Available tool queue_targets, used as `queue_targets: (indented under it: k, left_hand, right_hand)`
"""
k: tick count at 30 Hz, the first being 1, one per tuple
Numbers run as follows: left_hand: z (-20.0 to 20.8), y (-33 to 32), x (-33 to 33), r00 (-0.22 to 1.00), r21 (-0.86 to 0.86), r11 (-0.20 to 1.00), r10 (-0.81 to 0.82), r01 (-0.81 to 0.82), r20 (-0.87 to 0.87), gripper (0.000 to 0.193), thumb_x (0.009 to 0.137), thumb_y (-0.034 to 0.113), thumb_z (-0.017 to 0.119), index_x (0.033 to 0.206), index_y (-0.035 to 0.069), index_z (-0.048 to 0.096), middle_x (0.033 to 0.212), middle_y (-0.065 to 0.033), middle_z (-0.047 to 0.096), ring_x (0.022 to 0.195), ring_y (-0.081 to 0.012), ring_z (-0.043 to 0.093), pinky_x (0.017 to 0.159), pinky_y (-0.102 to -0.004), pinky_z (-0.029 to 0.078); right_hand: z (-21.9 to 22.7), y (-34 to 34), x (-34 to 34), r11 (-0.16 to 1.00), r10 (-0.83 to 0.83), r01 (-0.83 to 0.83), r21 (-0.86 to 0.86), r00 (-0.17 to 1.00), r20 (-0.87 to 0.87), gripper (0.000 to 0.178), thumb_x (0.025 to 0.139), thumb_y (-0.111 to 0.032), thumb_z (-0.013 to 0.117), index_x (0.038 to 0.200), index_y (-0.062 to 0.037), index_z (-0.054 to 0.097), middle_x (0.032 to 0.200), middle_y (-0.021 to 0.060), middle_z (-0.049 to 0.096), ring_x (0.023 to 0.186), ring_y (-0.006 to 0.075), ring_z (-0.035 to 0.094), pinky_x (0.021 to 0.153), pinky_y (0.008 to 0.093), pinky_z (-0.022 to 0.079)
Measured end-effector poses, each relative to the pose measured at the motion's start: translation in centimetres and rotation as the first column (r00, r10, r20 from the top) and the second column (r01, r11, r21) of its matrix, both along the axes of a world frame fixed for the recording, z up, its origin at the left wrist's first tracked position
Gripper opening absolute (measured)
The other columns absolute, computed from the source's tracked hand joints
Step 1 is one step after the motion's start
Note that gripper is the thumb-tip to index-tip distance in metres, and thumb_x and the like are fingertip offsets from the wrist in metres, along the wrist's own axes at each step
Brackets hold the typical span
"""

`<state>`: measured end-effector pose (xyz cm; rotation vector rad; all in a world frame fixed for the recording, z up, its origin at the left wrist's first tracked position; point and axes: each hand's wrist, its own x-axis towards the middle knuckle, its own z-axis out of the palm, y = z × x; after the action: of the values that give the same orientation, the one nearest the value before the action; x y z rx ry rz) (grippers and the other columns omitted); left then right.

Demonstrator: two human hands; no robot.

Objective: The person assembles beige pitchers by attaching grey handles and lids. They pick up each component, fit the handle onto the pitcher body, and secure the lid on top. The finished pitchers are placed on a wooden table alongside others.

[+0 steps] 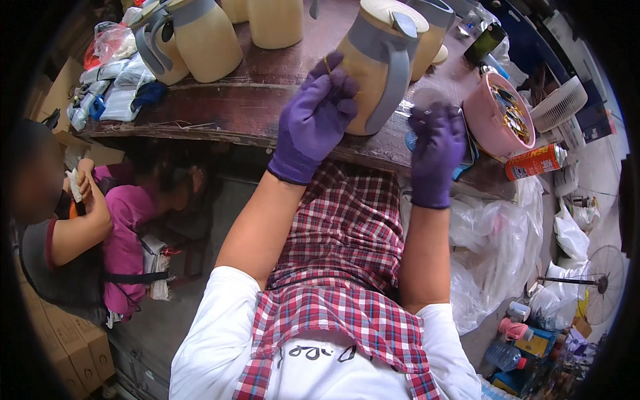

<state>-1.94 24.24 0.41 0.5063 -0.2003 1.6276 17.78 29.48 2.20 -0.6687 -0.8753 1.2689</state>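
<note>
Smooth plastic jug (371,77), glossy wooden table (217,110)

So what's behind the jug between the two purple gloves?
Behind the front jug stands another beige jug with a grey top. The front jug covers its left side, so I can't see that part or anything hidden there.

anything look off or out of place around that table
Nothing looks plainly spilled or damaged; the nearest jug seems sound. The orange can by the pink bucket looks tipped, but the fisheye bend may cause that. Untidiest is the clear plastic, crumpled in a loose heap by the table edge.
</note>
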Motion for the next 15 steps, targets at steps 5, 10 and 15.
queue_targets:
  k: [5, 10, 15]
  left_hand:
    - [6.4, -1.0, 1.0, 0.604, 0.184, 0.853, 0.483, -0.489, -0.634, 0.044, 0.103, 0.008, 0.054, 0.147, 0.006, 0.048, 0.122, -0.0096, 0.068, 0.094, -0.0099, 0.062, 0.07, -0.0204, 0.047]
    - [7.1, -1.1, 0.6, 0.378, 0.337, 0.779, 0.571, -0.529, -0.729, 0.044, 0.096, 0.001, 0.064, 0.139, 0.005, 0.058, 0.123, -0.0096, 0.068, 0.091, -0.0122, 0.066, 0.083, -0.024, 0.054]
    - [8.6, -0.7, -1.3, -0.244, 0.723, 0.465, 0.728, -0.51, -0.64, 0.033, 0.091, 0.001, 0.069, 0.123, 0.007, 0.068, 0.11, -0.0066, 0.07, 0.095, -0.0156, 0.065, 0.086, -0.0286, 0.053]
  right_hand:
    - [8.4, -2.2, -1.5, 0.877, -0.094, -0.044, 0.479, 0.961, 0.26, 0.021, 0.095, -0.002, 0.066, 0.116, 0.0008, 0.067, 0.106, 0.0092, 0.07, 0.087, 0.0156, 0.068, 0.077, 0.0283, 0.056]
    - [10.4, -2.5, -2.3, 0.77, -0.254, -0.192, 0.609, 0.783, 0.568, 0.015, 0.089, 0.0, 0.069, 0.103, -0.0008, 0.071, 0.098, 0.0069, 0.069, 0.084, 0.0133, 0.067, 0.075, 0.0258, 0.054]
    - [10.6, -2.4, -2.1, 0.812, -0.011, -0.376, 0.447, 0.755, 0.655, 0.028, 0.086, -0.001, 0.066, 0.114, -0.0051, 0.071, 0.11, 0.0098, 0.068, 0.095, 0.0216, 0.067, 0.084, 0.0306, 0.053]
